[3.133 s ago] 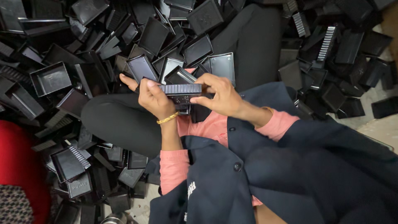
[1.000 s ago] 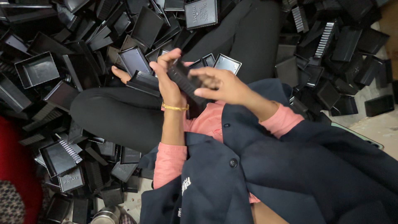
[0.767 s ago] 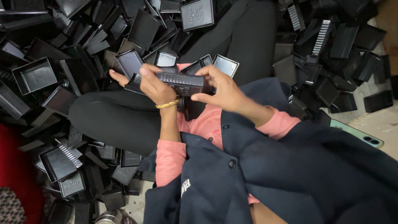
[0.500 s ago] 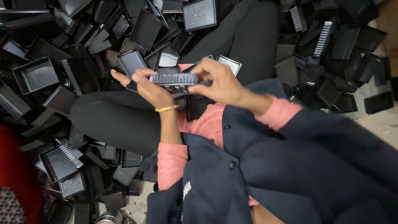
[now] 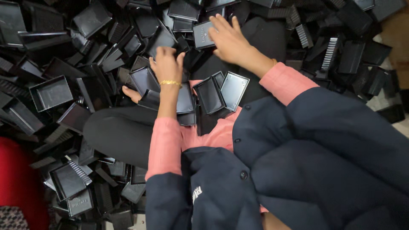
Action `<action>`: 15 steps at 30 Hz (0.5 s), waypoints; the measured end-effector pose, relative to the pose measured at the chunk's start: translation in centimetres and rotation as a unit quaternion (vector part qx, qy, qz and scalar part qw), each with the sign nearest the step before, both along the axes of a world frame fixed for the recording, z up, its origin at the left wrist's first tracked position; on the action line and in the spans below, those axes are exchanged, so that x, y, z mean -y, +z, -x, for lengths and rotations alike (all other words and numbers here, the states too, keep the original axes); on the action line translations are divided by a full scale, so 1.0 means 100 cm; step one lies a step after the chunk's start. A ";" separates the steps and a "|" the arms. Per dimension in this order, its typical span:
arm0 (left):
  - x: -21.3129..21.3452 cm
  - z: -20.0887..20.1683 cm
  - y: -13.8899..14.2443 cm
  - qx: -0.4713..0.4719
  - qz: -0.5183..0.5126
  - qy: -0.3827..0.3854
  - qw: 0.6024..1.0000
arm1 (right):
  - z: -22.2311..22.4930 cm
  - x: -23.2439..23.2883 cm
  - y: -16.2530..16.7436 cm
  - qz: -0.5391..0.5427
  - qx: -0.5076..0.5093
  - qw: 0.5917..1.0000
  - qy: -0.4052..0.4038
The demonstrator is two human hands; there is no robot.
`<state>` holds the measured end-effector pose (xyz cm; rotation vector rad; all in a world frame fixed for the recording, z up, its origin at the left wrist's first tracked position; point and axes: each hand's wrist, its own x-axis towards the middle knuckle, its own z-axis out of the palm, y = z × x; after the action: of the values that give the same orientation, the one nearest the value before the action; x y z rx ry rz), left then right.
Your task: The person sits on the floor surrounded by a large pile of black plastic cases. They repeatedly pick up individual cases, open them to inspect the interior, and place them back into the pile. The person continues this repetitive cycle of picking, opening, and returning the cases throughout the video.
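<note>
Two hands (image 5: pixel 167 66) (image 5: pixel 230 38) on black trays (image 5: pixel 51 91), perhaps dozens.

Background of the seated worker's lap: a dense heap of black plastic trays (image 5: pixel 51 91) covers the floor on all sides, lying open side up, tilted or overlapping. Ribbed black comb-like strips (image 5: pixel 330 53) lie among them at upper right, another (image 5: pixel 79 172) at lower left. A red object (image 5: pixel 19 183) occupies the lower left corner. Pale floor (image 5: pixel 398 123) shows at the right edge.
</note>
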<state>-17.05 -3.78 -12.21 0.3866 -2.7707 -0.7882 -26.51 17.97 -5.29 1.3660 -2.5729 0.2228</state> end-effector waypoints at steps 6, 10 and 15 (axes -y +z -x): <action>0.007 -0.074 0.053 -0.210 -0.478 0.012 0.853 | -0.003 -0.037 -0.007 0.118 0.174 0.974 -0.078; -0.008 -0.097 0.066 -0.199 -0.829 0.011 0.523 | -0.051 -0.041 0.025 0.345 0.468 0.813 -0.050; -0.032 -0.093 0.053 -0.248 -0.846 -0.073 0.467 | -0.151 -0.009 0.041 0.433 0.569 0.699 -0.023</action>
<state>-7.78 -0.54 -6.93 0.0698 -0.5563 -2.7671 -11.36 18.84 -1.18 0.7844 -2.3923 2.5460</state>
